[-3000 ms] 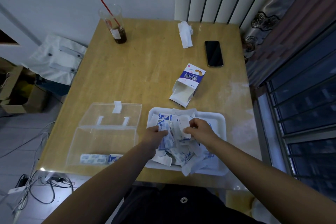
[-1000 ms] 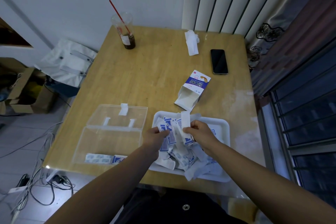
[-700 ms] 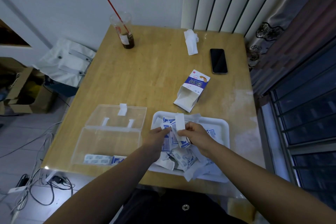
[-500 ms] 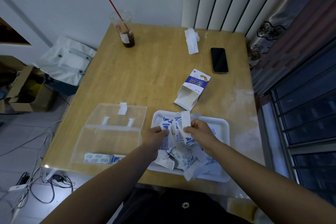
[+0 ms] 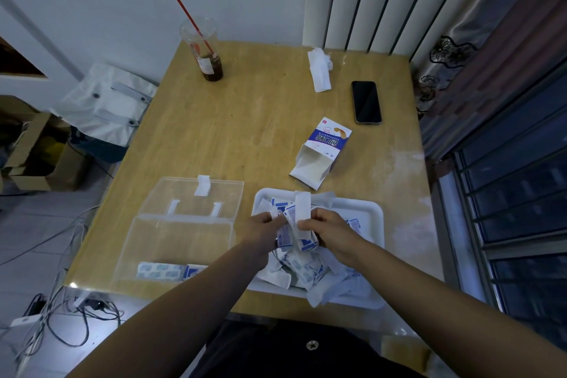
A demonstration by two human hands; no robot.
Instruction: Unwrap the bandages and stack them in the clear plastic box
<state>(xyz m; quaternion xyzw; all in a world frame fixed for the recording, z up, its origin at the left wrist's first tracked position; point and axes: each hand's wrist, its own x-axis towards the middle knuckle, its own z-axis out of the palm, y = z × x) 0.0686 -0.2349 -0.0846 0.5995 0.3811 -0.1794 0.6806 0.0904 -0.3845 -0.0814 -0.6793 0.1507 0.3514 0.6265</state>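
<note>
We see a pale bandage strip (image 5: 302, 213) standing upright, pinched low by our right hand (image 5: 329, 232). Our left hand (image 5: 260, 228) pinches a white wrapper (image 5: 277, 215) at its 9 o'clock. Beneath lies a loose pile of blue-and-white wrapped bandages (image 5: 302, 270). At the pile's 9 o'clock sits the clear plastic box (image 5: 171, 242), its lid (image 5: 196, 199) open toward 12. A few flat bandages (image 5: 161, 271) line its 6 o'clock wall.

White tray (image 5: 372, 218), blue-and-white wrappers (image 5: 302, 267), clear box (image 5: 184, 242), tan table (image 5: 260, 132).

Over the white tray (image 5: 372, 209) at the bench's (image 5: 260, 132) near edge, left hand (image 5: 263, 232) and right hand (image 5: 329, 232) pinch one bandage strip (image 5: 302, 213); the clear plastic box (image 5: 181, 242) lies open beside.
</note>
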